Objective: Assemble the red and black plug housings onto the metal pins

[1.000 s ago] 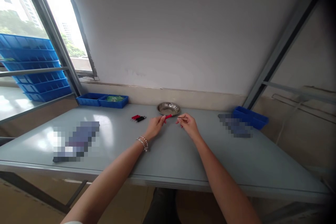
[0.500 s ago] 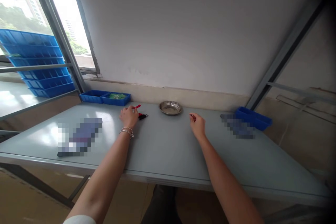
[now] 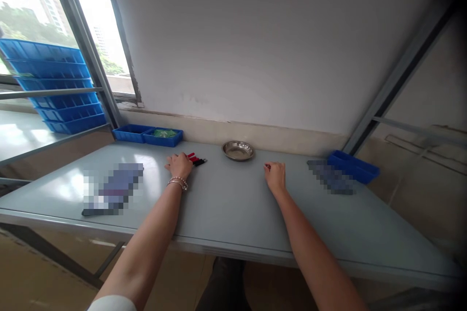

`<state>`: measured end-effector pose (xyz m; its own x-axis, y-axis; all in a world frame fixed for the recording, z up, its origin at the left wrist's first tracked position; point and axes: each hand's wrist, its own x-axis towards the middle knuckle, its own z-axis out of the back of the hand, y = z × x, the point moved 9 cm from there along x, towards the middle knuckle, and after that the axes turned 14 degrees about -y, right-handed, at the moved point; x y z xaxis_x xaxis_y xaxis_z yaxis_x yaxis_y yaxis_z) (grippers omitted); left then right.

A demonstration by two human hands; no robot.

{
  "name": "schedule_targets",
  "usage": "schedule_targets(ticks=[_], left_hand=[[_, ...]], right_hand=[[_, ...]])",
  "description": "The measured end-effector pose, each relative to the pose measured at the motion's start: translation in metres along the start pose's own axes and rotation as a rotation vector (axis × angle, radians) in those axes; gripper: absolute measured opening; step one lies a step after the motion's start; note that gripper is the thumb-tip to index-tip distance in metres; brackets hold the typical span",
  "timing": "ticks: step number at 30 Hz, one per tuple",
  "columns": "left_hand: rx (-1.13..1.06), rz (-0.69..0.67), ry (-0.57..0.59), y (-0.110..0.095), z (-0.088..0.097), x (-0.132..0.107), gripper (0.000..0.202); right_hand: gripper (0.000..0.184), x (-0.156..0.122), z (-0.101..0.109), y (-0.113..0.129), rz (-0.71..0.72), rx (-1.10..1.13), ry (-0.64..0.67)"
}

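On the left half of the grey table (image 3: 226, 204), my left hand (image 3: 179, 166) reaches down with its fingers closed around the near end of a red pen (image 3: 191, 155). Beside that pen lie another red one and a black pen (image 3: 199, 162) with a silvery tip, close together. The fingers hide their near ends. My right hand (image 3: 276, 176) is held closed over the table, thumb and fingers pinched. A small dark red bit shows at its fingertips, too small to name. Between and beyond the hands stands a round shallow metal dish (image 3: 238, 150).
Two blue bins (image 3: 162, 141) stand at the back left, one holding green-and-white packets. Another blue bin (image 3: 353, 166) is at the right, by a blurred-out flat item (image 3: 330, 176). A second blurred item (image 3: 118, 188) lies front left. Stacked blue crates (image 3: 62, 92) fill a side shelf.
My left hand has lowered the red pen, which was tilted up, down beside the other pens. My right hand has stayed nearly still. The view has shifted slightly.
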<state>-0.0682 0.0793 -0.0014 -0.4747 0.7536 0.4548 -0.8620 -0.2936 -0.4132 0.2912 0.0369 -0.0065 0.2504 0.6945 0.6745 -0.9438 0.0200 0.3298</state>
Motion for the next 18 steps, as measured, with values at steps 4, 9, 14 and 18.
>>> schedule_targets(ticks=[4, 9, 14, 18], left_hand=[[0.006, -0.006, -0.021, 0.002, 0.000, 0.004, 0.036], [0.017, -0.049, 0.053, 0.000, -0.014, 0.005, 0.035], [0.025, -0.069, 0.079, -0.001, -0.018, 0.006, 0.034], [0.029, -0.051, 0.061, 0.000, -0.013, 0.006, 0.034]], right_hand=[[0.022, -0.002, -0.006, 0.000, 0.005, -0.014, 0.041], [0.021, -0.007, -0.009, -0.004, -0.023, -0.063, 0.087], [0.023, -0.011, -0.011, -0.011, -0.100, -0.156, 0.155], [0.023, -0.012, -0.012, -0.012, -0.127, -0.159, 0.185]])
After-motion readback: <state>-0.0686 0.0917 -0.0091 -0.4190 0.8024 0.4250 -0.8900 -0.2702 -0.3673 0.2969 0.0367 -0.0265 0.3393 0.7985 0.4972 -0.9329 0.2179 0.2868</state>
